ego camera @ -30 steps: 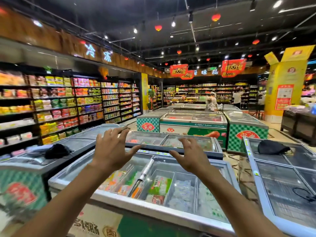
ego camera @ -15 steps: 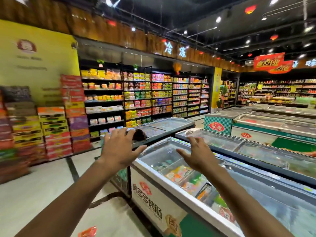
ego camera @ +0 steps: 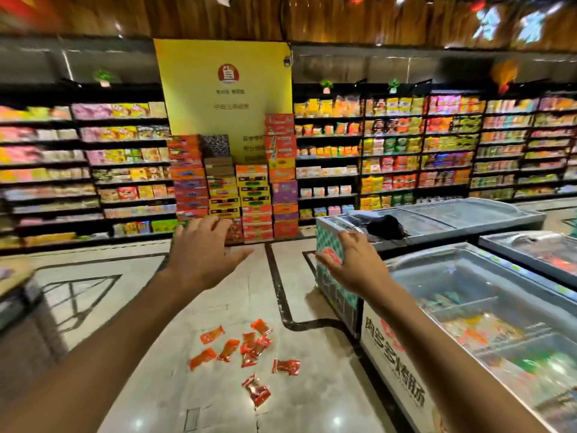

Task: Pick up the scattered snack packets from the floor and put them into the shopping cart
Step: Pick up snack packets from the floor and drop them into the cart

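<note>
Nothing is picked up yet: the red snack packets (ego camera: 249, 348) all lie on the floor (ego camera: 218, 401) beside the freezer (ego camera: 390, 364), both the left hand (ego camera: 199, 254) and right hand (ego camera: 352, 264) are spread and empty, and no cart shows.

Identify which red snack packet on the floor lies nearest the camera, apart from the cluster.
The lone red packet lowest in view; every other packet lies farther up the floor, most bunched together.

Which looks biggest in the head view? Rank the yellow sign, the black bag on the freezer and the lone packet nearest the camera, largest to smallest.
1. Yellow sign, by far the largest.
2. Black bag.
3. Lone packet, close to the bag in apparent size though nearer the camera, so ranks 2 and 3 are unsure.
</note>
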